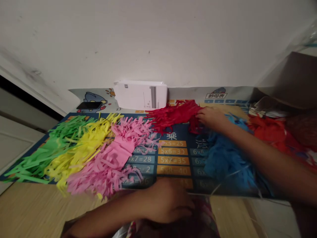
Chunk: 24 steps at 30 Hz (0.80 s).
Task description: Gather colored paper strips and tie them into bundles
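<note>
My right hand (212, 118) reaches to the far side of a blue multiplication-table mat (173, 155) and grips the edge of a pile of red fringed paper (174, 114). Its forearm crosses over a heap of blue fringed paper (225, 158). My left hand (168, 201) rests at the mat's near edge with its fingers curled down; whether it holds anything is hidden. Left of it lie pink fringed paper (116, 155), yellow fringed paper (84, 145) and green fringed paper (47, 152), side by side.
A white stack of paper (141, 95) leans on the wall behind the mat, with a dark phone (89, 105) to its left. Orange-red shredded paper (274, 132) and a brown box (294, 79) sit at the right. Wooden tabletop (32, 211) shows at the near left.
</note>
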Each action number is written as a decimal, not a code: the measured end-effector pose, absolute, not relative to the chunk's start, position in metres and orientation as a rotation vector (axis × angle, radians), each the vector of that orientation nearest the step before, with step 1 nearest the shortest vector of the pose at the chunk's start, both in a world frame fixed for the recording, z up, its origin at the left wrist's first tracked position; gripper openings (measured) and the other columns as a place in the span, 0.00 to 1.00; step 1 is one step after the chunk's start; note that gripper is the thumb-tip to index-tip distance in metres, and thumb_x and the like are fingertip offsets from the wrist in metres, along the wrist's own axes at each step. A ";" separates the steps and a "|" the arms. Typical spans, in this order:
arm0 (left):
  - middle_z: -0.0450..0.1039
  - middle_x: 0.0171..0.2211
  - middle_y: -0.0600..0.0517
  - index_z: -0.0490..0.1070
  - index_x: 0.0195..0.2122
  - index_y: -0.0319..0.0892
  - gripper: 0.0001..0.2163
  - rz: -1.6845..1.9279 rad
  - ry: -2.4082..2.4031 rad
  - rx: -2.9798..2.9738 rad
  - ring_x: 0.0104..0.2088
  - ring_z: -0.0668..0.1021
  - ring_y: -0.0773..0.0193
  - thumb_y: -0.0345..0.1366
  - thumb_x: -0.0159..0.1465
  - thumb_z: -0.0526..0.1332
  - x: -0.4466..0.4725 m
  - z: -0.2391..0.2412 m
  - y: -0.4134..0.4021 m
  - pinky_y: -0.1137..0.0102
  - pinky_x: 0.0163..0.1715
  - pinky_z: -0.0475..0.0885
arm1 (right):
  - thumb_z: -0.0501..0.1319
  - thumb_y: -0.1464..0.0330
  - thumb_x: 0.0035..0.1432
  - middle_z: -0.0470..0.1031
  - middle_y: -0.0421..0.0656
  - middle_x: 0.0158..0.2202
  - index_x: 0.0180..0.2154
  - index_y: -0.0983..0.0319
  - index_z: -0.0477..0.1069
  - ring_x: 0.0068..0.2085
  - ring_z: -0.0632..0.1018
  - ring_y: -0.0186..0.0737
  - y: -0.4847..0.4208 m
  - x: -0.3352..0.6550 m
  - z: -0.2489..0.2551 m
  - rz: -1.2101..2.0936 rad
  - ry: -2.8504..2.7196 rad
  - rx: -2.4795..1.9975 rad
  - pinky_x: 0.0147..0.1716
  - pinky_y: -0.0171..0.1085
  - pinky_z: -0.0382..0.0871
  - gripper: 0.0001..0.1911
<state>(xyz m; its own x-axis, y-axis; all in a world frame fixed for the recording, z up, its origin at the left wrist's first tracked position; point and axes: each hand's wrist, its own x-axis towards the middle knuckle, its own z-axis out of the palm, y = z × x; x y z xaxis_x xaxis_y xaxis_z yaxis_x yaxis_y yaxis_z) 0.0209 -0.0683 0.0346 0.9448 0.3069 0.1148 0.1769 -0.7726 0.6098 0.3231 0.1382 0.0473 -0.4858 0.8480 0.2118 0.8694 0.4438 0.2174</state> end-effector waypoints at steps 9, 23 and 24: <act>0.80 0.34 0.48 0.75 0.41 0.42 0.10 0.206 0.626 2.761 0.37 0.80 0.60 0.37 0.71 0.54 0.021 0.070 -0.003 0.68 0.39 0.72 | 0.55 0.70 0.65 0.79 0.56 0.43 0.39 0.67 0.79 0.47 0.72 0.52 0.196 0.303 0.023 -0.469 -2.739 -1.435 0.42 0.45 0.56 0.14; 0.75 0.48 0.40 0.75 0.47 0.39 0.12 0.410 1.883 2.654 0.50 0.74 0.49 0.38 0.70 0.55 0.106 0.035 0.169 0.56 0.49 0.63 | 0.55 0.64 0.67 0.80 0.49 0.47 0.43 0.61 0.80 0.48 0.72 0.49 0.186 0.291 0.067 -0.307 -2.500 -1.543 0.44 0.44 0.56 0.16; 0.76 0.47 0.40 0.76 0.45 0.40 0.12 0.400 1.895 2.646 0.50 0.74 0.49 0.36 0.70 0.54 0.103 0.036 0.174 0.56 0.49 0.63 | 0.54 0.64 0.67 0.80 0.49 0.47 0.43 0.61 0.80 0.48 0.73 0.50 0.184 0.290 0.070 -0.314 -2.471 -1.565 0.45 0.44 0.56 0.16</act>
